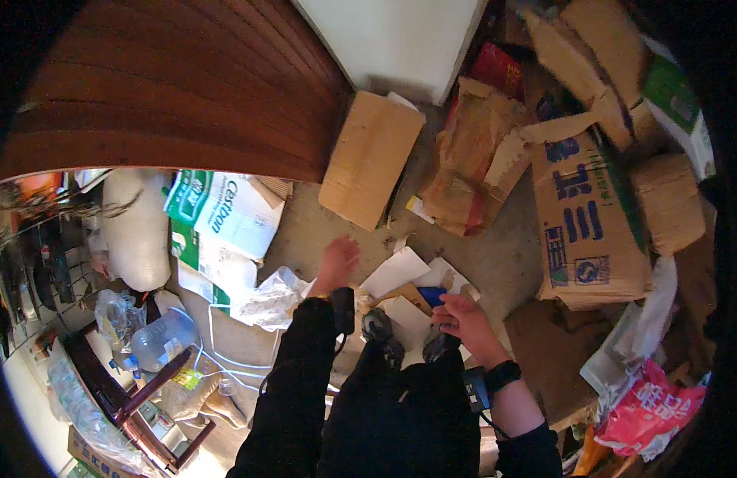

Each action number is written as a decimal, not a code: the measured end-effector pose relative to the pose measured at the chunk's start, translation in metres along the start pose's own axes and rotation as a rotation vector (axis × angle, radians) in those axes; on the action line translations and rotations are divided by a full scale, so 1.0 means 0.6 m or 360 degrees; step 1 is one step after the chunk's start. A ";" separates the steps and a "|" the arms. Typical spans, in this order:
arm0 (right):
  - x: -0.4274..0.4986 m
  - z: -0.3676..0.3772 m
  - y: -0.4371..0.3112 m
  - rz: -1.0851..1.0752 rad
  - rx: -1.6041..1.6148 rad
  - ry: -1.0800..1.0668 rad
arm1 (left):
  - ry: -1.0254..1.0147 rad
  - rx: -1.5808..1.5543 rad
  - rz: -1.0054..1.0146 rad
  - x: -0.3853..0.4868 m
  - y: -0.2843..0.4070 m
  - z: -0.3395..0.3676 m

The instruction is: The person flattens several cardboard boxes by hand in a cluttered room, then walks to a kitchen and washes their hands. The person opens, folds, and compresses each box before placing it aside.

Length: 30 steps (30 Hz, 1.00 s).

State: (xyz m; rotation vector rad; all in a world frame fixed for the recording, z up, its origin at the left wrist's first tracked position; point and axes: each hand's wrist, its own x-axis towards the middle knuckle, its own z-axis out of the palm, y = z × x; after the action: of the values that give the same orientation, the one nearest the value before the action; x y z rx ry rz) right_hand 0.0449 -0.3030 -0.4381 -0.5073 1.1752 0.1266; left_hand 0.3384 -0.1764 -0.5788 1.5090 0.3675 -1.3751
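Note:
My left hand (338,263), blurred, reaches forward over the bare concrete floor with nothing visible in it. Beside its wrist lies crumpled white plastic wrapping (275,299). My right hand (461,322) is lower, its fingers loosely curled at the edge of a blue piece (432,296); whether they grip it is unclear. White cardboard sheets (398,272) and a brown cardboard piece (409,294) lie in a loose heap around my shoes (377,325). Ahead stands a closed brown cardboard carton (371,158).
Flattened white-and-green cartons (225,209) lie at left near a white sack (135,233). A large plastic bottle (165,340), white cable (243,365) and an overturned wooden stool (135,412) are lower left. Printed cardboard (589,221) and a red plastic bag (646,406) crowd the right.

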 end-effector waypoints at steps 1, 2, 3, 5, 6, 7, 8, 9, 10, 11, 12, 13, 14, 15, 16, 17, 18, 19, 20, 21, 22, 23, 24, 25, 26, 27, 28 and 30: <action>0.023 -0.016 0.009 0.0006 0.0026 0.0023 | -0.0067 0.0337 0.0267 0.039 -0.005 -0.017; 0.045 -0.030 0.019 0.0023 0.0038 0.0056 | 0.0003 0.0907 0.0677 0.075 -0.010 -0.031; 0.062 -0.044 0.028 0.0039 0.0056 0.0088 | 0.0068 0.1847 0.1273 0.106 -0.005 -0.048; 0.091 -0.069 0.045 0.0077 0.0068 0.0134 | 0.0102 0.2562 0.1667 0.144 -0.016 -0.050; 0.101 -0.080 0.052 0.0097 0.0062 0.0146 | 0.0078 0.2333 0.1469 0.152 -0.016 -0.048; 0.110 -0.089 0.058 0.0126 0.0058 0.0159 | 0.0005 0.2064 0.1407 0.156 -0.016 -0.039; 0.116 -0.095 0.063 0.0128 0.0066 0.0147 | 0.0101 0.2199 0.1190 0.154 -0.016 -0.025; 0.120 -0.100 0.067 0.0132 0.0075 0.0131 | 0.0151 0.2295 0.1114 0.148 -0.011 -0.010; 0.123 -0.103 0.069 0.0147 0.0084 0.0144 | 0.0293 0.2431 0.0955 0.144 -0.005 0.006; 0.125 -0.105 0.071 0.0137 0.0085 0.0120 | 0.0414 0.1575 0.0789 0.140 -0.004 0.024; 0.126 -0.105 0.072 0.0146 0.0084 0.0131 | 0.0586 0.0755 0.0518 0.141 -0.010 0.050; 0.126 -0.105 0.073 0.0132 0.0090 0.0120 | 0.0645 -0.0073 0.0267 0.142 -0.013 0.071; 0.127 -0.106 0.073 0.0124 0.0089 0.0127 | 0.0634 -0.0088 0.0171 0.139 -0.008 0.076; 0.126 -0.106 0.074 0.0100 0.0092 0.0110 | 0.0551 -0.0111 0.0102 0.139 -0.007 0.083; 0.125 -0.107 0.074 0.0101 0.0103 0.0100 | 0.0515 -0.0161 0.0026 0.139 -0.007 0.090; 0.123 -0.108 0.074 0.0067 0.0097 0.0091 | 0.0447 -0.0168 -0.0010 0.138 -0.008 0.093; 0.121 -0.110 0.073 0.0066 0.0103 0.0094 | 0.0427 -0.0199 -0.0062 0.140 -0.011 0.098; 0.118 -0.112 0.072 0.0078 0.0139 0.0082 | 0.0475 -0.0258 -0.0145 0.138 -0.012 0.099; 0.113 -0.114 0.070 0.0051 0.0112 0.0097 | 0.0365 -0.0292 -0.0092 0.135 -0.015 0.099; 0.108 -0.116 0.066 0.0039 0.0117 0.0096 | 0.0325 -0.0351 -0.0071 0.129 -0.019 0.098; 0.099 -0.116 0.062 0.0031 0.0123 0.0090 | 0.0166 -0.0417 -0.0019 0.120 -0.021 0.095; 0.088 -0.115 0.057 0.0031 0.0155 0.0087 | 0.0277 0.0055 0.0266 0.108 -0.024 0.091; 0.076 -0.112 0.050 0.0027 0.0190 0.0084 | 0.0254 0.0525 0.0583 0.084 -0.029 0.083; 0.061 -0.108 0.042 0.0064 0.0224 0.0109 | 0.0111 0.0715 0.0824 0.054 -0.031 0.069; 0.047 -0.103 0.033 0.0016 0.0235 0.0066 | 0.0151 0.0854 0.0854 0.022 -0.032 0.056; 0.031 -0.096 0.023 0.0009 0.0242 0.0055 | 0.0119 0.0751 0.0800 -0.019 -0.035 0.043; 0.014 -0.090 0.016 0.0013 0.0255 0.0056 | 0.0091 0.0648 0.0745 -0.060 -0.037 0.031; -0.012 -0.074 0.005 -0.0056 0.0150 0.0092 | 0.0197 0.0698 0.0587 -0.166 -0.043 0.016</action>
State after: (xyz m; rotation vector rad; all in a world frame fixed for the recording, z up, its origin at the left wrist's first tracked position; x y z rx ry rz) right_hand 0.0034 -0.3188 -0.4455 -0.4507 1.2221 0.0261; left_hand 0.2834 -0.1339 -0.5022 1.9122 -0.1493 -1.1114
